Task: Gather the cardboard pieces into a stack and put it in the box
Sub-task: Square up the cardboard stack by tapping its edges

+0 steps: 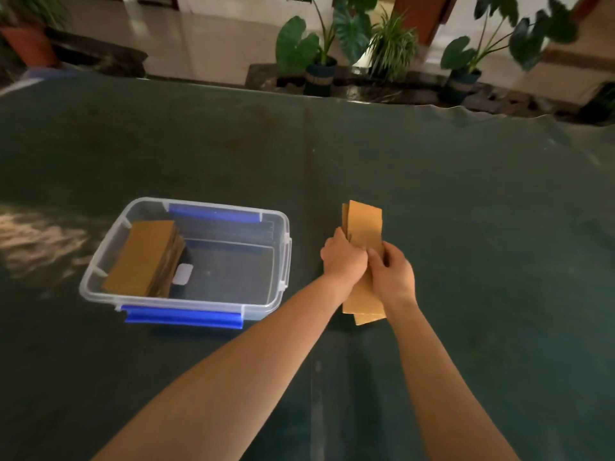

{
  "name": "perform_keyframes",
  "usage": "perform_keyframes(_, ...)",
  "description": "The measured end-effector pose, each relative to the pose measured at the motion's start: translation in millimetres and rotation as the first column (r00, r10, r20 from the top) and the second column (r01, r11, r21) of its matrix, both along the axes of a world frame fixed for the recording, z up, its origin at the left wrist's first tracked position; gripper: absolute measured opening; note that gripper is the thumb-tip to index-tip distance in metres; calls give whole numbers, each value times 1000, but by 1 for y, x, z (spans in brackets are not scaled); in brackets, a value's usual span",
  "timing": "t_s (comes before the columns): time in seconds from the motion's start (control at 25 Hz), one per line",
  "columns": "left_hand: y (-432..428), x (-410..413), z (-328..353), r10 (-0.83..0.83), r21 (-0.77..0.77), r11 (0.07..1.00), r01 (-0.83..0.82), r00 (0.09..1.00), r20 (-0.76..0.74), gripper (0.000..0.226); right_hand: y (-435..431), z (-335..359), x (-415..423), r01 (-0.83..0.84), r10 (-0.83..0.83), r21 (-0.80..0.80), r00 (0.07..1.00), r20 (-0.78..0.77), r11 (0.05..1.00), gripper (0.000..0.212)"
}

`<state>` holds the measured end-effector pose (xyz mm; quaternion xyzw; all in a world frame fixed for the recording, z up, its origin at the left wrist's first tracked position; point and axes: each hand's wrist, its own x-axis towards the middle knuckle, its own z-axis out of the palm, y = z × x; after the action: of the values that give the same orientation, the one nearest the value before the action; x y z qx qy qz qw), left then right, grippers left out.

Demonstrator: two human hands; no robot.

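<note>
A small stack of brown cardboard pieces (363, 224) lies on the dark green table, right of the box, its edges slightly uneven. My left hand (342, 257) grips its left side and my right hand (392, 272) grips its right side, both over the stack's middle. A clear plastic box (283, 257) with blue latches stands to the left of my hands. Inside it, against the left wall, rests another stack of cardboard (146, 257), tilted.
The dark green table cover (466, 194) stretches all around, with a seam running down its middle. A white label (182, 274) sits on the box floor. Potted plants (319, 44) stand beyond the table's far edge.
</note>
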<state>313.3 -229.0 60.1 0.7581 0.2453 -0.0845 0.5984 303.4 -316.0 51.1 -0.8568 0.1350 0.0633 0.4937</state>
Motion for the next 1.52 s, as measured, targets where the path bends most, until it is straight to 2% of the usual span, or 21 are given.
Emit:
perform_keyframes(0.16, 2, 15, -16, -40, 297, 954, 45, 999, -22, 49, 8, -17, 18, 26, -26, 6, 1000, -1, 1000, 44)
perform_keyframes(0.24, 4, 19, -22, -53, 349, 935, 66, 997, -47, 47, 10, -24, 22, 37, -37, -1, 999, -15, 999, 45)
perform_keyframes(0.48, 5, 21, -26, -11, 192, 981, 23, 998, -65, 69, 10, -31, 24, 70, -66, 44, 994, -85, 997, 51)
perform_keyframes(0.56, 5, 20, -25, 30, 167, 986, -18, 997, -71, 72, 11, -33, 22, 62, -59, 37, 995, -85, 997, 51)
perform_keyframes(0.64, 5, 18, -23, 53, 78, 996, -45, 993, -109, 71, 12, -32, 18, 60, -56, 43, 996, -74, 997, 49)
perform_keyframes(0.76, 3, 9, -22, -5, -114, 993, -13, 988, -157, 59, 9, -26, 5, 98, -84, 146, 992, -99, 984, 37)
perform_keyframes(0.88, -2, -8, -24, -70, -74, 995, 59, 985, -155, 61, 5, -20, -20, 123, -89, 289, 988, -129, 949, 27)
perform_keyframes(0.96, -2, -30, -23, -76, -24, 997, 75, 996, -49, 57, 2, -16, -44, 105, -67, 365, 991, -113, 925, 35)
perform_keyframes(1.04, 2, -58, -16, -105, -18, 994, 109, 983, 149, 50, 0, -9, -70, 11, -2, 426, 1000, -22, 905, 38)
perform_keyframes(1.2, 30, -123, -3, -205, 41, 977, 211, 859, 470, 53, 15, 3, -124, -217, 139, 433, 969, 205, 875, 48)
perform_keyframes(1.28, 52, -157, 0, -197, 47, 978, 204, 821, 536, 53, 27, 0, -151, -275, 174, 483, 954, 244, 831, 59)
perform_keyframes(1.36, 76, -189, 0, -150, 36, 987, 157, 813, 563, 55, 41, -7, -172, -375, 280, 531, 926, 253, 760, 70)
perform_keyframes(1.52, 122, -230, -15, -69, 35, 998, 60, 788, 612, 54, 73, -16, -198, -559, 525, 623, 809, 266, 547, 64)
